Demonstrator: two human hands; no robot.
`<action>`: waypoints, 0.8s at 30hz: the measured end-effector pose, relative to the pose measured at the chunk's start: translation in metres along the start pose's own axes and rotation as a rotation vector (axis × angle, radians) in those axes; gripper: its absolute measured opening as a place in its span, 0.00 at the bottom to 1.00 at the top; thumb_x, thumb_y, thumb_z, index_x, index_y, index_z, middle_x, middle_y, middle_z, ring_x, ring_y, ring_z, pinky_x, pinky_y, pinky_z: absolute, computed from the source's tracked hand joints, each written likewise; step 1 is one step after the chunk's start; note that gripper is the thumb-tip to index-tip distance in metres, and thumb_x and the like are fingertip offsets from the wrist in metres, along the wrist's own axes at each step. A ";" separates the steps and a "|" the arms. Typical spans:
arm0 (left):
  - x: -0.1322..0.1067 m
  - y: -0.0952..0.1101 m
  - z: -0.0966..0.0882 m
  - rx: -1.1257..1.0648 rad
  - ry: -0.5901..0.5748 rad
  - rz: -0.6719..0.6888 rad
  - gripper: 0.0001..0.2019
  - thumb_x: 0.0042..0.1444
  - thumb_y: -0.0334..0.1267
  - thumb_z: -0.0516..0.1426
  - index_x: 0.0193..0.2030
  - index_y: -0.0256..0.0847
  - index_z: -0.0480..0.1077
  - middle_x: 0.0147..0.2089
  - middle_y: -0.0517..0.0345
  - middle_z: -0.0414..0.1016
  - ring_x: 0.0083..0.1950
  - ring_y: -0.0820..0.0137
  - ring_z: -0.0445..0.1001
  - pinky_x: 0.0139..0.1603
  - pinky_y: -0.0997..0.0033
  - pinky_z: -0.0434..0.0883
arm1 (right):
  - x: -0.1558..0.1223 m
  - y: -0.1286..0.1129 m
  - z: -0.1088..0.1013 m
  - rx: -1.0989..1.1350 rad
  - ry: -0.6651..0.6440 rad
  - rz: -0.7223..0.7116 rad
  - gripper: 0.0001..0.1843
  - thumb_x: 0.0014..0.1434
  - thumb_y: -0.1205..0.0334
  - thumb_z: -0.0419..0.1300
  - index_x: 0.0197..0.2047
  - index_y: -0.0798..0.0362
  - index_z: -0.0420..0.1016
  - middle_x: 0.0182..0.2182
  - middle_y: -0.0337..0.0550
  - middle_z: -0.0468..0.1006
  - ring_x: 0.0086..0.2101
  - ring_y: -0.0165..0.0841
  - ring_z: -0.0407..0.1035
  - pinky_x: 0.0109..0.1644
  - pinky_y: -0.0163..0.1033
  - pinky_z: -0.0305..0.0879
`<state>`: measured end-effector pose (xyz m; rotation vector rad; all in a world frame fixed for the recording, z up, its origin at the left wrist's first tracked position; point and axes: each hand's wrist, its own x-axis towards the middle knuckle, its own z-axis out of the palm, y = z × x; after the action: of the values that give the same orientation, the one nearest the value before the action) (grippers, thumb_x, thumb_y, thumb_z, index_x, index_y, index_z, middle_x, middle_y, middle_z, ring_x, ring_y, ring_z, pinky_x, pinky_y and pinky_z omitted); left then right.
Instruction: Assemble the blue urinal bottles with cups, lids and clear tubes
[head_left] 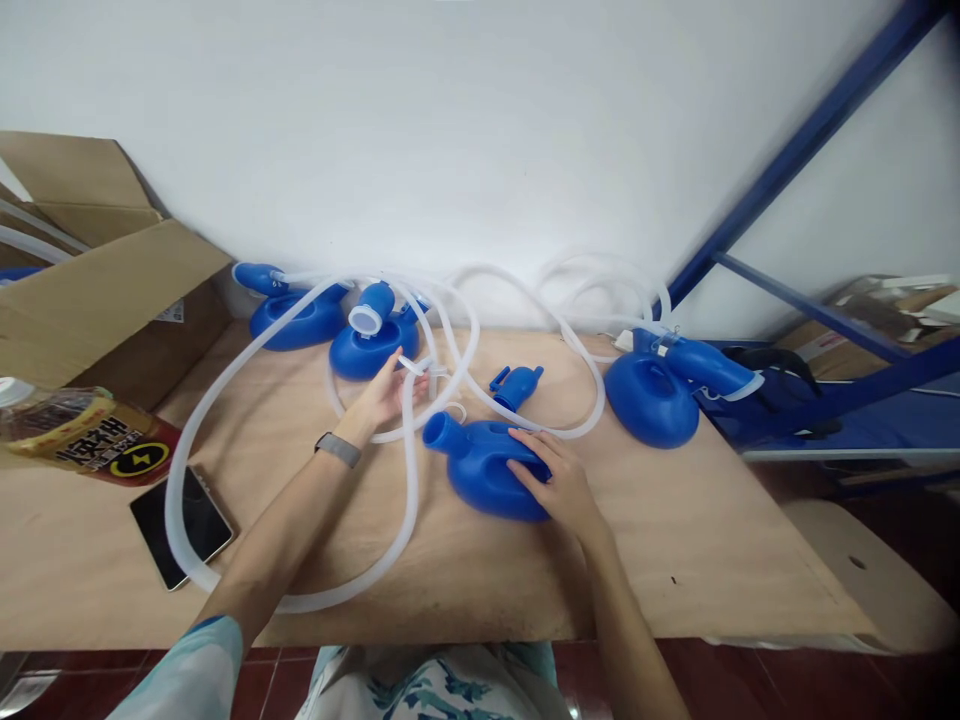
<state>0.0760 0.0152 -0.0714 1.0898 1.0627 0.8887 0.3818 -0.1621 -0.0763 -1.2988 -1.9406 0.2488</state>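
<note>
A blue plastic vessel (480, 472) with a short spout lies on the wooden table (675, 560) in front of me. My right hand (559, 480) rests on its right side, fingers curled over it. My left hand (390, 392) reaches forward and pinches the end of a clear tube (411, 365), whose long loop (300, 600) runs round my left arm. A small blue connector (516, 384) lies just behind the vessel.
Three more blue vessels stand at the back: two at the left (296, 318) (371, 345), one at the right (660, 395), with coiled clear tubing. A phone (184, 525), a bottle (82, 435) and a cardboard box (90, 290) are at the left. A blue rack (825, 330) stands at the right.
</note>
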 end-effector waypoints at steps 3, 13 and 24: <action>-0.006 0.006 -0.001 -0.163 -0.104 -0.028 0.33 0.62 0.71 0.54 0.42 0.37 0.76 0.32 0.50 0.76 0.31 0.66 0.77 0.35 0.65 0.79 | 0.000 0.001 0.000 0.000 0.016 -0.015 0.21 0.71 0.53 0.62 0.65 0.43 0.77 0.52 0.47 0.84 0.51 0.45 0.79 0.60 0.53 0.75; -0.007 0.006 0.003 -0.099 0.059 0.079 0.22 0.60 0.55 0.66 0.44 0.34 0.77 0.42 0.43 0.82 0.41 0.61 0.81 0.44 0.64 0.79 | -0.002 0.002 0.002 0.001 0.026 -0.009 0.21 0.71 0.54 0.62 0.65 0.42 0.77 0.53 0.48 0.84 0.51 0.45 0.79 0.60 0.54 0.75; -0.053 0.052 -0.015 0.791 -0.258 0.523 0.33 0.47 0.54 0.75 0.58 0.41 0.77 0.56 0.48 0.83 0.58 0.52 0.80 0.62 0.53 0.75 | -0.001 0.000 0.000 -0.009 0.031 -0.012 0.21 0.72 0.51 0.62 0.64 0.45 0.77 0.51 0.48 0.84 0.50 0.45 0.79 0.59 0.53 0.76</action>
<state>0.0448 -0.0178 -0.0111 2.1530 0.9358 0.6953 0.3816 -0.1628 -0.0770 -1.2894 -1.9250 0.2136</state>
